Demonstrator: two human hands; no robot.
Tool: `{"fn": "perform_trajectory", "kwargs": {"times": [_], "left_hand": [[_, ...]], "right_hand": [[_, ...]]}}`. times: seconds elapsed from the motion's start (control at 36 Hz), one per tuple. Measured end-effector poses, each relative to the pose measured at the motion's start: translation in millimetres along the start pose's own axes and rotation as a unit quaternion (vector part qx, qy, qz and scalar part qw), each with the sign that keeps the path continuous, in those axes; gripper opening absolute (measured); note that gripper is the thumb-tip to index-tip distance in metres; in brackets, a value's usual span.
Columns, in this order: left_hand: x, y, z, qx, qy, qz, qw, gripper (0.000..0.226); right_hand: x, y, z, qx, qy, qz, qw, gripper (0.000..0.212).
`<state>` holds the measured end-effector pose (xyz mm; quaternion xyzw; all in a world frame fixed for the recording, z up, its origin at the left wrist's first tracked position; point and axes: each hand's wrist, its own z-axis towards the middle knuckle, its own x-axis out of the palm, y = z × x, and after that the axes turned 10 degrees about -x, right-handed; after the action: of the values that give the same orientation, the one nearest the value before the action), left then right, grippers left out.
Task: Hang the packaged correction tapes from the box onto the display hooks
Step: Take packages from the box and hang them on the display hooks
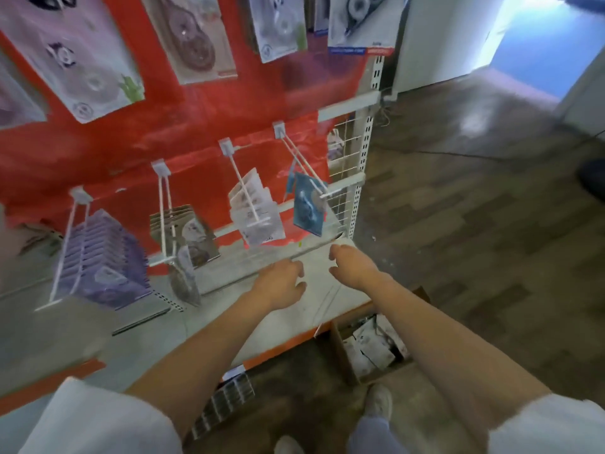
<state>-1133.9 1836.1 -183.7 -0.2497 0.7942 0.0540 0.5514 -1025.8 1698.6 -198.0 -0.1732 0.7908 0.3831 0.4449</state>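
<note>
A blue packaged correction tape (307, 209) hangs at the tip of the rightmost white display hook (299, 160). Three more hooks to its left carry white packs (257, 214), brown-backed packs (190, 231) and a thick purple stack (101, 257). My left hand (280, 283) and my right hand (352, 265) hover over the grey shelf (216, 322) just below the blue pack, fingers loosely curled, holding nothing. A cardboard box (370, 345) with white packaged tapes stands on the floor under the shelf's right end.
Larger correction tape packs (193, 34) hang on the red back panel above. A white slotted upright (363, 152) and a wire grid close the rack's right end. Wooden floor (474, 208) stretches to the right. My shoe (378, 401) stands beside the box.
</note>
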Motion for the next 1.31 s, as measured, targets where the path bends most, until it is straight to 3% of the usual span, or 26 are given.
{"fn": "perform_trajectory", "kwargs": {"times": [0.39, 0.61, 0.72, 0.97, 1.17, 1.31], "left_hand": [[72.6, -139.9, 93.3, 0.065, 0.128, 0.072, 0.987, 0.036], [141.5, -190.5, 118.4, 0.072, 0.194, 0.081, 0.975, 0.03], [180.6, -195.2, 136.7, 0.078, 0.208, 0.066, 0.973, 0.031], [340.5, -161.2, 201.5, 0.012, 0.273, 0.011, 0.962, 0.023], [491.5, -122.6, 260.4, -0.084, 0.296, -0.031, 0.951, 0.012], [588.0, -111.3, 295.8, -0.193, 0.29, -0.065, 0.935, 0.045]], "right_hand": [[1.9, -188.4, -45.2, 0.155, -0.014, 0.089, 0.984, 0.03], [57.9, -272.5, -62.1, 0.239, 0.021, 0.163, 0.957, 0.045], [98.8, -298.3, -59.3, 0.264, 0.041, 0.196, 0.944, 0.042], [241.6, -360.5, -13.4, 0.282, 0.067, 0.233, 0.928, 0.03], [368.7, -416.8, 45.9, 0.278, 0.088, 0.238, 0.927, 0.034], [439.0, -454.7, 85.9, 0.271, 0.089, 0.195, 0.939, 0.031]]}}
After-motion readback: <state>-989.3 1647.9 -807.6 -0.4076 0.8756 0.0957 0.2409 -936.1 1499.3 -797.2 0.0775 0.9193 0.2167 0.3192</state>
